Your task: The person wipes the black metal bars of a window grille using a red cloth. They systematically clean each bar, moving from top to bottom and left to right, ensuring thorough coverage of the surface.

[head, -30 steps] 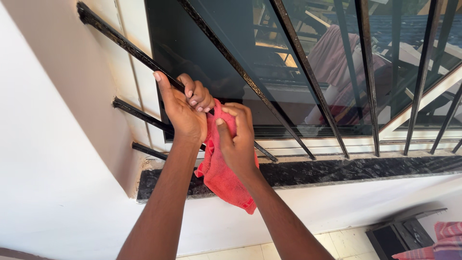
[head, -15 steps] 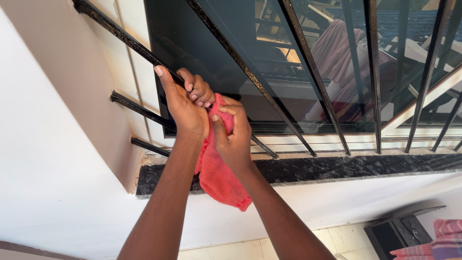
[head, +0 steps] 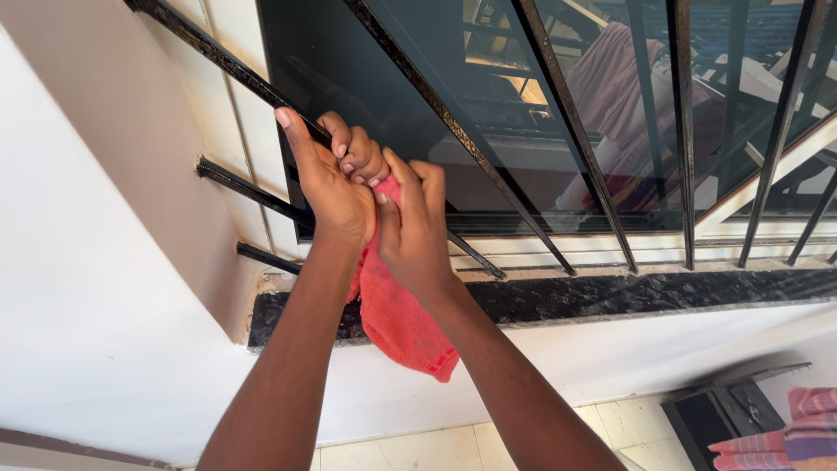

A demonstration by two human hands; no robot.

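1. Two hands meet at one black window bar point(head: 235, 70), low on the left side of the grille, with a red cloth point(head: 397, 318) between them.
2. The left hand point(head: 336, 187) is closed round that bar: thumb up along it, fingers curled over from behind, the fingertips showing on the near side.
3. The right hand point(head: 414, 231) is just beside the left and touching it, clamped on the upper part of the red cloth and pressing it against the bar.
4. The cloth's upper edge is bunched between the two hands; the rest hangs loose below the wrists, its lower corner in front of the dark stone sill point(head: 610, 296).
5. Other black bars point(head: 575, 139) slant across the dark window glass point(head: 418, 131), which mirrors a building and a figure in pink.
6. Left of the hands is a white wall point(head: 96, 288), with two shorter bar ends running into the reveal.
7. At lower right, on the pale tiled floor point(head: 445, 449), a dark boxlike object point(head: 724, 414) sits beside striped pink fabric point(head: 785, 432); whether it holds anything cannot be told.
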